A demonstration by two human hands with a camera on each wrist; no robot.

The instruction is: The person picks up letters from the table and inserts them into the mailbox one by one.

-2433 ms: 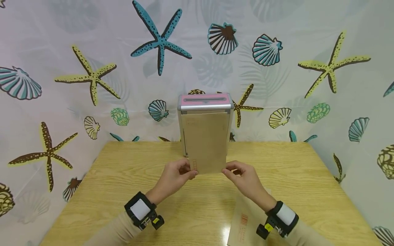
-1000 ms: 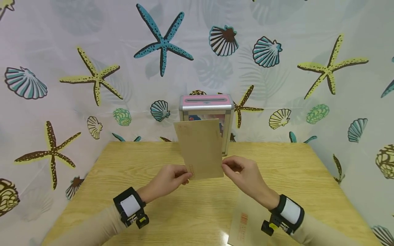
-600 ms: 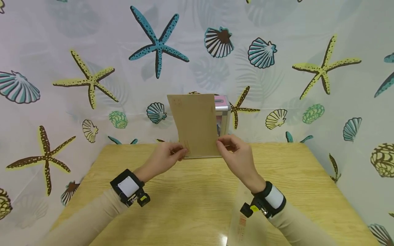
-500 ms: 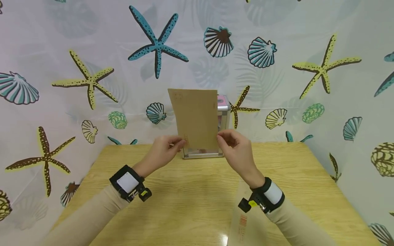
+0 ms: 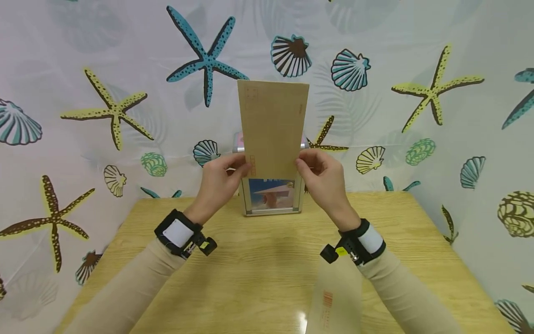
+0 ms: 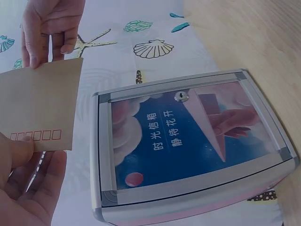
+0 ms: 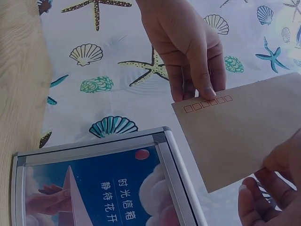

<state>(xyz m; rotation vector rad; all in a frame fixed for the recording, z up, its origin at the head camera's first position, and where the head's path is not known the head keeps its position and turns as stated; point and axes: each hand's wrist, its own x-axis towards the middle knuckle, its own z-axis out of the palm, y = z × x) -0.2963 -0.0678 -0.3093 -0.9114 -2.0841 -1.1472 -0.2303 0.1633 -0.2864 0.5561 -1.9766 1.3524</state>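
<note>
A brown paper envelope (image 5: 273,125) is held upright in front of and above the mailbox. My left hand (image 5: 221,183) pinches its lower left edge, thumb on the near face, beside a row of small red squares. On the opposite edge, my right hand (image 5: 325,185) pinches the paper between thumb and fingers. Behind stands a silver-framed mailbox (image 5: 273,211) with a pink top; the envelope hides most of its top. The left wrist view shows the mailbox's lock (image 6: 181,96) and its blue picture front with white writing. Both wrist views show the envelope's bottom edge apart from the mailbox.
Another brown envelope (image 5: 335,297) with red print lies on the wooden table (image 5: 250,264) at the near right, by my right forearm. A white cloth (image 5: 137,41) patterned with starfish and shells hangs behind and at the sides.
Both hands have raised the envelope from low before the mailbox's front to above its top. The lower front of the mailbox has come into view. The envelope on the table stays put.
</note>
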